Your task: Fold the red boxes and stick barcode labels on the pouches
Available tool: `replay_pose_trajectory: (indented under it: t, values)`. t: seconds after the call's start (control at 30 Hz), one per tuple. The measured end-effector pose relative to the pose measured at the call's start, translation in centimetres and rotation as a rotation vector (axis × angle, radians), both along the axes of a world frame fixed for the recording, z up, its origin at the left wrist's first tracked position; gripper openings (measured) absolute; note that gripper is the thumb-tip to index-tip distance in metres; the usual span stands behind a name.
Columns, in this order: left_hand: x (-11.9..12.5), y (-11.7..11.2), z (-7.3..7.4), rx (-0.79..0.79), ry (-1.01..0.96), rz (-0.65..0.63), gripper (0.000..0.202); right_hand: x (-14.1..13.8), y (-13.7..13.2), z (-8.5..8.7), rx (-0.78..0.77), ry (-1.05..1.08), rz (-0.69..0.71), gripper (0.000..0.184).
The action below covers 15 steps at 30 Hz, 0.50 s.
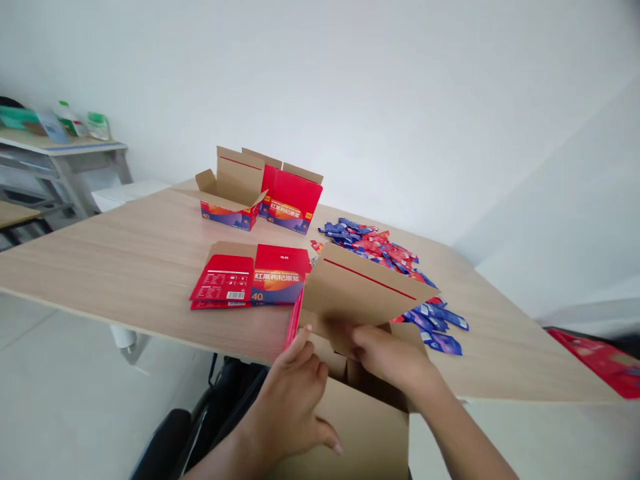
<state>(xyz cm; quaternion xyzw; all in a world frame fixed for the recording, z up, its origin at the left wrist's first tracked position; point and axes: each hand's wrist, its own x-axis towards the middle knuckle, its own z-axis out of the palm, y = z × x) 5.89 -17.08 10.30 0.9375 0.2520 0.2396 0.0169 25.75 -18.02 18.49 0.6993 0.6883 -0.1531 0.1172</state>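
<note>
A cardboard box (pixel 367 427), brown inside with a red outer side, stands at the table's front edge with its top flaps raised. At its left side is my left hand (pixel 295 393), thumb and forefinger spread apart, the fingers against the box's left edge. My right hand (pixel 390 357) reaches over the opening with its fingers curled at an inner flap. Its fingertips are partly hidden by the flap and shadow. Behind the raised lid lies a heap of blue and red sachets (pixel 385 250), partly covered by the box.
Flattened red cartons (pixel 225 280) lie stacked left of the box. Farther back stand an opened carton (pixel 233 210) and red-and-purple cartons (pixel 293 203) with raised flaps. A red item (pixel 600 360) sits at the table's right edge. A side desk (pixel 65 148) holds bottles at far left.
</note>
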Motion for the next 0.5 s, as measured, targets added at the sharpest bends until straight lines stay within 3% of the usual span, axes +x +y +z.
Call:
replay_pose_trajectory:
  t: [0.17,0.3,0.4,0.5]
  values:
    - [0.3,0.4,-0.4,-0.045,-0.071,-0.03,0.084,-2.0,4.5,-2.3,-0.238,-0.074,-0.056,0.033]
    - [0.2,0.6,-0.2,-0.076,-0.091,-0.045,0.089,-1.3,8.0,-4.1,-0.37,-0.103,-0.069,0.038]
    - [0.3,0.7,-0.3,-0.056,-0.084,-0.055,0.094,-0.5,9.3,-4.9,-0.468,-0.077,-0.07,0.029]
    - [0.4,1.0,-0.5,-0.027,-0.074,-0.033,0.099,0.1,10.1,-5.6,-0.53,-0.021,-0.091,0.037]
